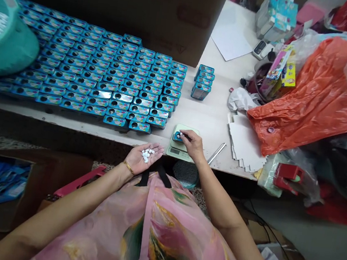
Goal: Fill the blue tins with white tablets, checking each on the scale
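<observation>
My left hand (141, 159) lies palm up in front of the table edge, fingers spread, with several small white pieces (146, 155) resting on it. Over a pale green scale (173, 151), my right hand (192, 144) pinches a small white piece at the round hole of a blue tin (177, 136). That tin sits on the scale's plate. Left of the scale, many blue tins (114, 121) with dark round holes stand in close rows. Several more tins (201, 90) form a short column behind the scale.
A teal tub (17, 45) of white pieces sits at the left. A large brown carton (127, 8) rises behind the tins. Right of the scale lie a metal tube (216, 153), stacked white cards (244, 142) and an orange plastic bag (312, 95).
</observation>
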The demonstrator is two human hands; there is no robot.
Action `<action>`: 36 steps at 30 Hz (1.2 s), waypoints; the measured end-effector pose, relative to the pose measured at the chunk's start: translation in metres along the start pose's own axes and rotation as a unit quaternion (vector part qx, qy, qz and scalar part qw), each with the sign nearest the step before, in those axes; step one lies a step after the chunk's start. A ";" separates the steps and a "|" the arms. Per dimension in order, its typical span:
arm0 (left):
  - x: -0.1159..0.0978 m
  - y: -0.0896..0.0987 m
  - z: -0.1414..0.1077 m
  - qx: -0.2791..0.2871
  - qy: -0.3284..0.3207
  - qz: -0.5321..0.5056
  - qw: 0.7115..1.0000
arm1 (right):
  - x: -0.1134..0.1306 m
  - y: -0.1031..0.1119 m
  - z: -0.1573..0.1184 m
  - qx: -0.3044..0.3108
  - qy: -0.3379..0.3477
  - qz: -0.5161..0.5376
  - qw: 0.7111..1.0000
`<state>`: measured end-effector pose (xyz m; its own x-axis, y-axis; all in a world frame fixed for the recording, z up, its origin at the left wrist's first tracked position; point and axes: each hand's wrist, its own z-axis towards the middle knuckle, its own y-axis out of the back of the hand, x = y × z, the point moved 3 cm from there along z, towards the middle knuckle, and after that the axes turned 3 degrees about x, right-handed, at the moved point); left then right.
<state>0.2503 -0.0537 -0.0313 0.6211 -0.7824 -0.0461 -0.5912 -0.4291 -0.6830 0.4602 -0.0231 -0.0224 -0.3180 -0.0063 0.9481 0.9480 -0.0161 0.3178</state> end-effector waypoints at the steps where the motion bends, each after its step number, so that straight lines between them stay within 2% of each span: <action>1: 0.000 0.000 0.000 0.000 0.000 0.000 1.000 | -0.001 -0.002 0.001 -0.004 -0.020 0.040 0.999; 5: 0.000 -0.002 -0.002 0.008 0.002 0.001 1.000 | -0.003 -0.010 0.007 -0.019 -0.098 0.193 0.976; 8: -0.002 -0.003 -0.006 0.014 0.001 0.000 1.000 | 0.002 -0.003 0.009 -0.052 -0.108 0.215 0.969; 13: -0.005 0.002 -0.015 0.011 -0.008 0.000 1.000 | 0.013 0.017 0.002 -0.073 -0.071 0.106 0.989; 17: -0.004 0.009 -0.019 0.006 -0.012 -0.001 1.000 | 0.013 0.023 -0.005 -0.074 -0.044 0.039 0.995; 24: 0.000 0.012 -0.019 0.011 -0.014 -0.004 1.000 | 0.012 0.022 -0.011 -0.050 -0.009 -0.041 0.998; 30: 0.000 0.018 -0.017 0.013 -0.013 -0.001 1.000 | 0.018 0.011 -0.012 0.009 0.041 -0.156 0.987; 33: 0.000 0.019 -0.017 0.014 -0.011 0.001 1.000 | 0.017 0.006 -0.012 0.026 0.043 -0.171 0.984; 36: 0.000 0.019 -0.018 0.011 -0.010 0.000 1.000 | 0.016 0.004 -0.011 0.010 0.038 -0.156 0.987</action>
<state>0.2302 -0.0699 -0.0309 0.6314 -0.7731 -0.0603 -0.5797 -0.4190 -0.6989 0.4588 -0.0348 -0.0057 -0.5935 -0.0795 0.8009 0.8038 -0.0089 0.5948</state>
